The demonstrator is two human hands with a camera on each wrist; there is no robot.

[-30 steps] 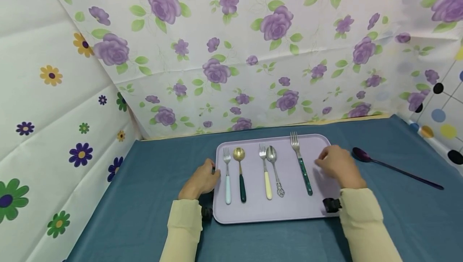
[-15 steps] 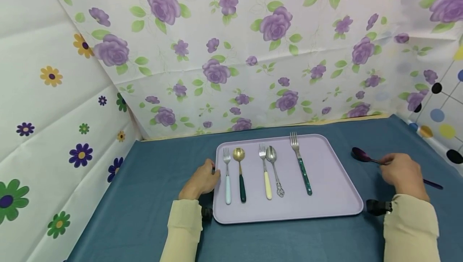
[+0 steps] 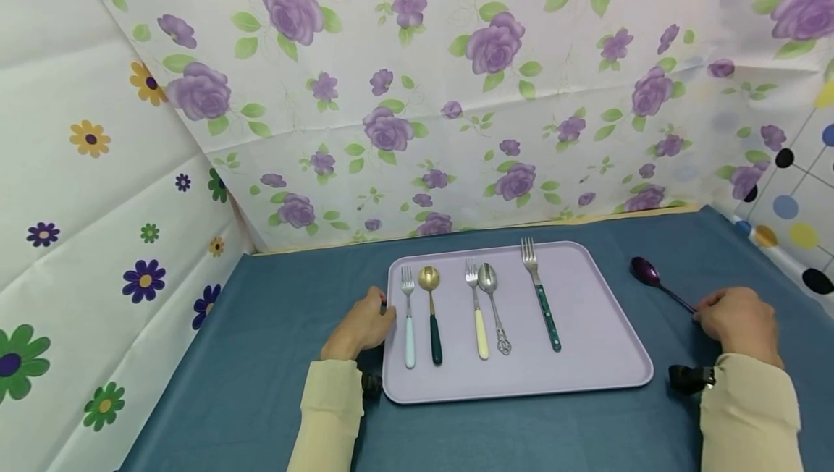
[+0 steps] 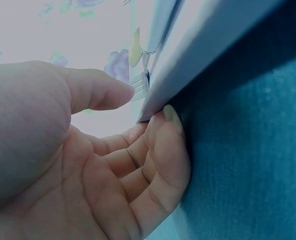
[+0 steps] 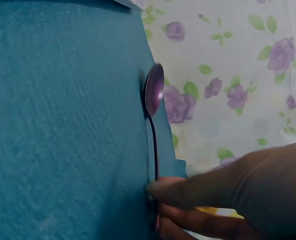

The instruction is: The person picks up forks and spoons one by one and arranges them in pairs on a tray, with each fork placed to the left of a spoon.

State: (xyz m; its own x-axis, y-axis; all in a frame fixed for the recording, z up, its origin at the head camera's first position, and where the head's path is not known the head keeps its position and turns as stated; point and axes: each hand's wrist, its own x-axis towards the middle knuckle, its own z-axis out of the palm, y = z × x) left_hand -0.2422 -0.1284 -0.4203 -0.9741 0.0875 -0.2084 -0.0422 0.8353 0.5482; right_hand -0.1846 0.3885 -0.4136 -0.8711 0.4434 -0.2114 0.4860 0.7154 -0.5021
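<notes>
A lilac tray (image 3: 602, 327) lies on the blue cloth. On it are a light-blue-handled fork (image 3: 409, 334), a gold spoon (image 3: 429, 279) with a dark green handle, a yellow-handled fork (image 3: 481, 331), a silver spoon (image 3: 487, 279) and a green-handled fork (image 3: 546, 313). My left hand (image 3: 358, 323) holds the tray's left edge, its fingers curled against the rim in the left wrist view, thumb (image 4: 100, 90) above. To the right of the tray, my right hand (image 3: 739, 320) pinches the handle of a dark purple spoon (image 3: 645, 271). The handle's far end is hidden behind that hand.
A blue cloth (image 3: 293, 291) covers the table. Behind it rises a white sheet with purple flowers (image 3: 391, 128). Patterned sheets also stand at the left (image 3: 65, 190) and right (image 3: 801, 197) edges.
My right hand has moved right from over the tray to the purple spoon and taken hold of its handle; the spoon has turned slightly. My left hand has stayed at the tray's edge.
</notes>
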